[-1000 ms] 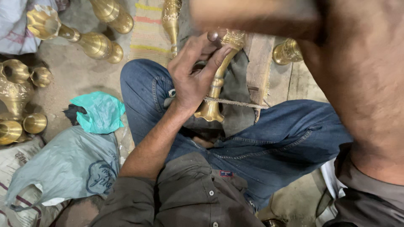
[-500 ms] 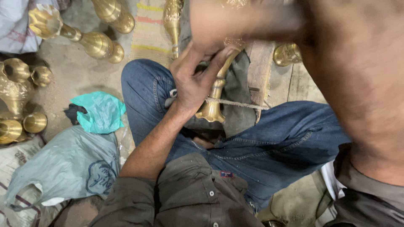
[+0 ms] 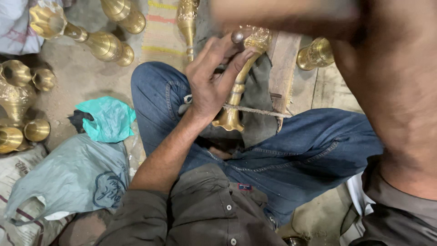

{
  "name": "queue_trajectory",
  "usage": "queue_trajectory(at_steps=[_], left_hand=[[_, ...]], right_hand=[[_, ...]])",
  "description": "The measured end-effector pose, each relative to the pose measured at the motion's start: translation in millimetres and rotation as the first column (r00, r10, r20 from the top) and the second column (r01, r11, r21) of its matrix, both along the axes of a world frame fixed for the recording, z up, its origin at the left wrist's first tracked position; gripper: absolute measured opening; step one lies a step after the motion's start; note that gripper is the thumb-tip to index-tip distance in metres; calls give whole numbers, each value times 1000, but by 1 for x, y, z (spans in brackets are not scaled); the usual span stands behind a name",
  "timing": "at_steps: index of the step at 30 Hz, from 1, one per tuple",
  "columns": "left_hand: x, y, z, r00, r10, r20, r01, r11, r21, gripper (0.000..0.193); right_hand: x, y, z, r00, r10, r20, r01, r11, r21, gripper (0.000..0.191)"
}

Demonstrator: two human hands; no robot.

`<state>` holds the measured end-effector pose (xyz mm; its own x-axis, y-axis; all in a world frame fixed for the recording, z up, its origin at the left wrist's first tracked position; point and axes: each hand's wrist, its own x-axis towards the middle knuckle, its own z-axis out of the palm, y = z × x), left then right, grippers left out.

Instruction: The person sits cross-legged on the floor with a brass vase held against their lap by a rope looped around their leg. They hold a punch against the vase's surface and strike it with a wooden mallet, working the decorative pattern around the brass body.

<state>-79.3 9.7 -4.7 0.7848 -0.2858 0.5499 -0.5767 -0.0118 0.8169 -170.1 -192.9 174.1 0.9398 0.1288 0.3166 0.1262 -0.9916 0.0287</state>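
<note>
Right arm (image 3: 378, 86): raised across the view, blurred; hand unseen, grip cannot be told.
Left hand (image 3: 211, 77): fingers now pressed around the brass vase (image 3: 239, 84), thumb atop a small punch (image 3: 237, 36).
Brass vase: laid across the lap, tied by 1 string; barely shifted since 1 second ago.

Shirt (image 3: 205, 214): dark grey-brown, buttoned front, small red-blue tag at the placket, sleeves rolled above the elbows. Jeans (image 3: 300, 150): blue denim with visible seam stitching. Forearms and hands bare.
</note>
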Motion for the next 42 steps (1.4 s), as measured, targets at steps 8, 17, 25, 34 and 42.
queue_trajectory(at_steps=[8, 17, 25, 34, 42], left_hand=[[4, 3, -7, 998, -1, 62, -3, 998, 63, 20], [5, -1, -5, 997, -17, 81, 14, 999, 33, 26], [4, -6, -4, 999, 7, -48, -4, 999, 52, 24], [4, -6, 12, 998, -63, 8, 63, 996, -68, 30], [6, -4, 7, 999, 44, 24, -46, 995, 87, 30]], right_hand=[[2, 4, 2, 994, 89, 63, -67, 955, -290, 18], [6, 2, -1, 992, 98, 82, -71, 954, -292, 24], [12, -3, -5, 998, 63, 7, -61, 986, -156, 22], [19, -7, -11, 999, 41, -10, -41, 999, 9, 27], [24, -11, -13, 976, -125, -178, 149, 981, 126, 19]])
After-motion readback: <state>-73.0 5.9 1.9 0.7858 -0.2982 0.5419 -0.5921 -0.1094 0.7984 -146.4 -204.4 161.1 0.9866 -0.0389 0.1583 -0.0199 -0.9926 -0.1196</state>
